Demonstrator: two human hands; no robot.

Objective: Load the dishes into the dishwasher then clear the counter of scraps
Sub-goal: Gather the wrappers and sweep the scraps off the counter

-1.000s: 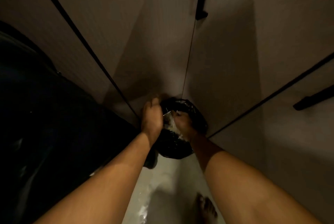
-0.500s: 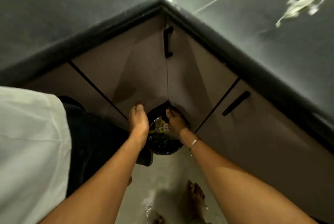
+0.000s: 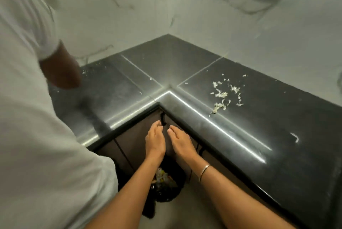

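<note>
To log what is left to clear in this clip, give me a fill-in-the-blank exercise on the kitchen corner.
1. The left hand and the right hand hold ___.
2. The pale scraps lie on the counter, to the ___ of the hands.
3. The black-lined bin stands on the ___.
Missing words: nothing; right; floor.

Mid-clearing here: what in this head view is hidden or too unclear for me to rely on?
Head view only:
- Black bin bag: mouth largely hidden under both forearms; fill level unreadable.
- Black stone counter, left stretch: blocked by another person's white shirt; scraps there unknown.
- Left hand and right hand: only backs show; palms hidden.
- White curl near the counter's front edge: too small to identify.
- Dishwasher: outside the frame.
</note>
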